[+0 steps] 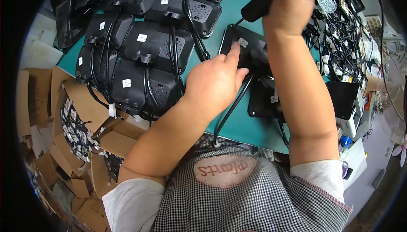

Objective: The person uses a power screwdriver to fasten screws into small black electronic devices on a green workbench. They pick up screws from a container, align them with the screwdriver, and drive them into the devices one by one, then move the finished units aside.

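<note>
My left hand [216, 77] lies over a black display housing [250, 41], its index fingertip touching beside a small white label. The thumb stands apart and nothing is in that hand. Above the same housing, my right hand [291, 11] grips a black electric screwdriver [259, 6], partly blurred. A thin bit slants from its end down to the housing's upper left corner. My right forearm hides the housing's right side. Just below sits another black housing [263, 98], and a black cable [233, 109] runs from between them toward my apron.
Several black housings [142, 81] with cables and white labels lie in rows at left on the green tabletop [229, 127]. Loose cables and small boards [347, 41] crowd the right side. Open cardboard boxes [85, 105] stand at lower left, some holding small parts.
</note>
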